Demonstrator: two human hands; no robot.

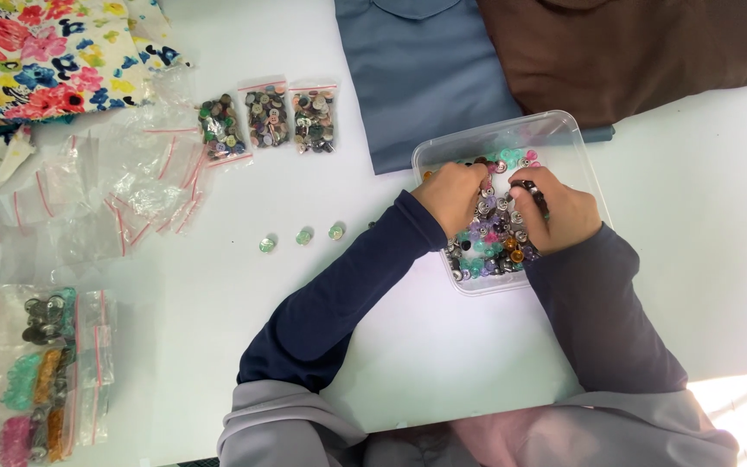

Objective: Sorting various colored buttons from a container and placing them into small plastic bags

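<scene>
Both hands, left hand (453, 195) and right hand (559, 212), are resting inside the clear plastic tub (564, 130) on the white worktop (408, 346), fingers curled down into mixed buttons (499, 233) lying beneath and between them, grasp unclear.

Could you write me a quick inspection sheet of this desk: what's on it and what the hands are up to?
Surface: white table, sunlit at the near right corner.
Job's things: clear plastic tub of mixed colourful buttons; three green buttons lined up on the table.
Clutter: three filled button bags, empty zip bags, more filled bags at near left.
Grippers: left hand and right hand both inside the tub, fingers among the buttons; any grip is hidden.
Cables: nothing seen.
Surroundings: floral fabric, blue fabric, brown fabric.
</scene>
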